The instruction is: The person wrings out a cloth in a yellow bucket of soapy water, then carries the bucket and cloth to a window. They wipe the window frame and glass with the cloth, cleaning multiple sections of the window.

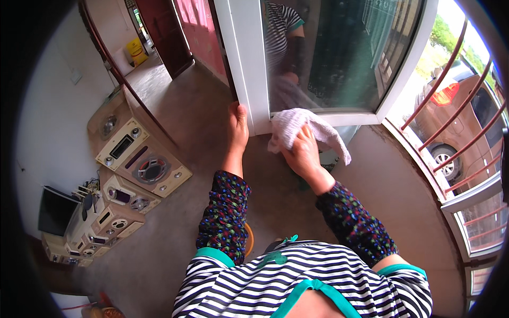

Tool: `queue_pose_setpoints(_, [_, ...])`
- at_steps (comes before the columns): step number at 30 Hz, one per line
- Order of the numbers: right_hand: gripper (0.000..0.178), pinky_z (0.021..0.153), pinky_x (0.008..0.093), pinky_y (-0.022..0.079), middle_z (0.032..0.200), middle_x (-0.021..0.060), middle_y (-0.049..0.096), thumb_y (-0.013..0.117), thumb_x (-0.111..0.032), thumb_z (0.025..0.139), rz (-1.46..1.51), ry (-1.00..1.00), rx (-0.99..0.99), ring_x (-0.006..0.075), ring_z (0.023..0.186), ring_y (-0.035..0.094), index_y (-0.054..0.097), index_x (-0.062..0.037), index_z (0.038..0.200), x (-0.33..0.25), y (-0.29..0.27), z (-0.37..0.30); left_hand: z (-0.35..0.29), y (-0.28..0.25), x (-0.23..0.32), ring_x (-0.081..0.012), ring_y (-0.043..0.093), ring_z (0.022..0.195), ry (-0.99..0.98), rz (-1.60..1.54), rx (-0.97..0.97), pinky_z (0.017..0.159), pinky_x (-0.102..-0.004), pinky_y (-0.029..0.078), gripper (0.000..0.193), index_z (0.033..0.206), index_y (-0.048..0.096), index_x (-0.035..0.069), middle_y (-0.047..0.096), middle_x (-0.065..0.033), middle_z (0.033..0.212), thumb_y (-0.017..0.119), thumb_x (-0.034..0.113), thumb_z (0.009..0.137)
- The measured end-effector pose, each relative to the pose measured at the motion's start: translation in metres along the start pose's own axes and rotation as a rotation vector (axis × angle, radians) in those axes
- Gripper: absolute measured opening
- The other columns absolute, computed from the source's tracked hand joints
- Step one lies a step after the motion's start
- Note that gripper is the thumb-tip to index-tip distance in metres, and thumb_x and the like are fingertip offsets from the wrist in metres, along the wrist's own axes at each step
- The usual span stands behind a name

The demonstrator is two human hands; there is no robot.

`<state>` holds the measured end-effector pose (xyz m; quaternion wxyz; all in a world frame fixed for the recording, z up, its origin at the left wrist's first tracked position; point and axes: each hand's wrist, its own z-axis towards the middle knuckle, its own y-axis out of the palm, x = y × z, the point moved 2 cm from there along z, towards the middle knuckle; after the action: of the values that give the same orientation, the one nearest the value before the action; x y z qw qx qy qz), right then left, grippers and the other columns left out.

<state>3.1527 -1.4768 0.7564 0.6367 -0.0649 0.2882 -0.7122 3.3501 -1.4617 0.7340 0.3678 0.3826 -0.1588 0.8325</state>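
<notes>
A white-framed window sash (pixel 244 58) stands swung into the room, its dark glass (pixel 339 58) reflecting a striped shirt. My left hand (pixel 238 130) grips the sash's lower left corner, thumb on the near side and fingers partly hidden behind the edge. In my right hand (pixel 304 155) is a pale, bunched cloth (pixel 297 124), pressed against the bottom rail and lower edge of the glass. One end of the cloth hangs loose to the right. Dark flowered sleeve covers are on both my forearms.
Large wooden speakers (pixel 143 159) and smaller audio units (pixel 111 222) line the left wall beside a dark screen (pixel 57 211). An orange basin (pixel 248 239) shows partly by my left arm. Red window bars (pixel 450 111) are at right, with a brown car (pixel 472 100) outside.
</notes>
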Motion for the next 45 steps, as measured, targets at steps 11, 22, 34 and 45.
queue_pose_setpoints(11, [0.016,0.08,0.0412,0.039,0.085,0.0069,0.055,0.059,-0.012,0.063,-0.389,-0.077,-0.14,0.0266,0.09,0.05,0.067,-0.0074,0.077,0.012,0.032,-0.002,-0.018,-0.003,0.0,-0.0112,0.045,0.087,-0.093,-0.101,0.001,0.083,-0.0261,0.038,0.043,0.107,0.049,0.001,0.049,-0.0018,0.094,0.04,0.042,0.096])
queue_pose_setpoints(22, [0.018,0.08,0.0389,0.038,0.089,0.0049,0.056,0.061,-0.013,0.061,-0.432,-0.048,-0.26,0.0262,0.092,0.049,0.065,-0.0118,0.078,0.028,-0.001,-0.008,-0.041,-0.004,0.019,-0.0111,0.045,0.093,-0.147,-0.156,0.018,0.087,-0.0265,0.036,0.05,0.114,0.047,0.001,0.05,-0.0021,0.101,0.043,0.046,0.093])
queue_pose_setpoints(34, [0.011,0.08,0.0405,0.038,0.089,0.0095,0.057,0.06,-0.014,0.062,-0.721,0.173,-0.071,0.0285,0.095,0.049,0.062,-0.0048,0.069,0.124,-0.087,-0.046,-0.064,-0.011,0.014,-0.0142,0.044,0.105,-0.2,-0.192,0.09,0.095,-0.0297,0.032,0.046,0.119,0.044,0.0,0.049,-0.0053,0.111,0.048,0.037,0.094])
queue_pose_setpoints(45, [0.019,0.076,0.0406,0.047,0.093,0.0165,0.061,0.059,-0.014,0.07,-0.953,0.617,-0.101,0.0325,0.09,0.058,0.064,-0.0018,0.084,0.182,-0.141,-0.059,-0.075,-0.009,0.03,-0.0207,0.041,0.114,-0.141,-0.103,0.025,0.1,-0.0335,0.029,0.057,0.125,0.038,-0.003,0.045,-0.0127,0.122,0.043,0.044,0.094])
